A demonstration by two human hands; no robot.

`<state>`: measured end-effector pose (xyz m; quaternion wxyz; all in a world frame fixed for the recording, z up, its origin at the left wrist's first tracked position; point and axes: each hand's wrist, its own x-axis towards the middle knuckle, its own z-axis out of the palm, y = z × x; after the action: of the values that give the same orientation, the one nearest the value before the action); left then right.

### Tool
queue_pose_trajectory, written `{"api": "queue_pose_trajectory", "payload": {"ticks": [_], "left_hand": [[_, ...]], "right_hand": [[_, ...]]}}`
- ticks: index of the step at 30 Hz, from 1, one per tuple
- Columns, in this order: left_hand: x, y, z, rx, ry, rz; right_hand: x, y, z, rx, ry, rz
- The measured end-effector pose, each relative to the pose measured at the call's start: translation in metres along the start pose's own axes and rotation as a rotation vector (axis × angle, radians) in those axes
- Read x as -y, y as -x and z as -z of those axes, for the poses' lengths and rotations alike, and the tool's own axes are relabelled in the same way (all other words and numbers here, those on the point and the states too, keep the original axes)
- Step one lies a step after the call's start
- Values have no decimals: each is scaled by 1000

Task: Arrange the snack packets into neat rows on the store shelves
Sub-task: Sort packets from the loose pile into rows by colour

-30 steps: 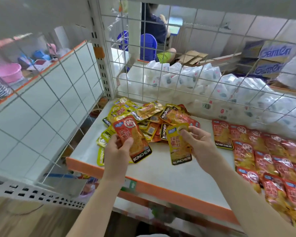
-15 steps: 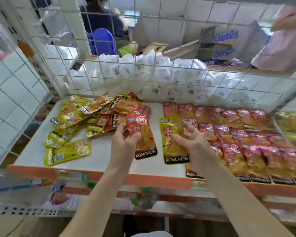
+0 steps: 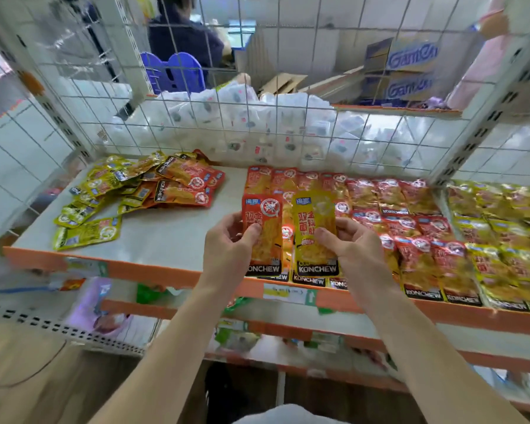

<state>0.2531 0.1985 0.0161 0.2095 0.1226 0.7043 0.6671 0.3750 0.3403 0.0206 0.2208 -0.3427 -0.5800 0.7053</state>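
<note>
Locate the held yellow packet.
Head view, centre: the yellow packet is pinched in the right hand, just right of the red packet, over the front of the shelf.

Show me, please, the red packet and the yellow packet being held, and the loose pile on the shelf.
red packet (image 3: 271, 240): head view, on its clear lower window.
yellow packet (image 3: 312, 214): head view, on its printed upper half.
loose pile (image 3: 129, 186): head view, on packets near the pile's middle.
</note>
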Motion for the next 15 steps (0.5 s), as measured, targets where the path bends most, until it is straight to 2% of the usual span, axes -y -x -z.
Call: {"api": "queue_pose_trajectory", "payload": {"ticks": [9, 15], "left_hand": [[2, 24, -24, -41, -23, 11], [5, 10, -18, -7, -2, 107]], "right_hand": [[-1, 5, 28, 34, 15, -6], [-9, -7, 26, -4, -8, -57]]}}
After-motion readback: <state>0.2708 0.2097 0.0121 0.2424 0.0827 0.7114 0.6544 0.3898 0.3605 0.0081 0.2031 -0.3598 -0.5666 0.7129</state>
